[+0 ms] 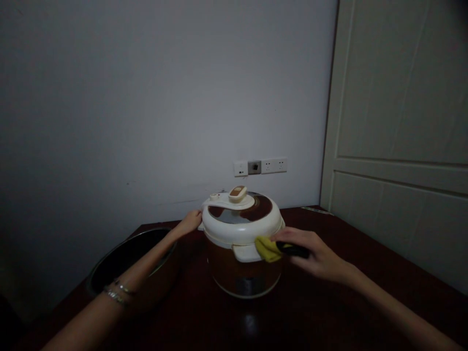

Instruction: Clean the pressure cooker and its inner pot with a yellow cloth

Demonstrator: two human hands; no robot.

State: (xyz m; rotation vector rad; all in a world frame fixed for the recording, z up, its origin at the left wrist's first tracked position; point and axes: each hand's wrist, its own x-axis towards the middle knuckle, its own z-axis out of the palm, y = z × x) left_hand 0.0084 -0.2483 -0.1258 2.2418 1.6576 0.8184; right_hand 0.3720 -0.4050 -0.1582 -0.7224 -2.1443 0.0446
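Note:
An electric pressure cooker (239,231) with a white rim, a brown body and a knobbed lid stands upright on the dark red table (310,312). My left hand (190,222) is closed at the cooker's left side, by the end of the white lid arm; its fingertips are partly hidden. My right hand (310,251) grips a yellow cloth (268,248) that has a dark part at its near end. The cloth touches the right end of the cooker's white front handle (245,253).
A wide dark pot (146,273) stands on the left, beneath my left forearm. Behind the cooker, the wall carries a row of sockets (274,165). A pale panelled door (398,165) rises at the right. A flat strip (316,210) lies near the table's back edge.

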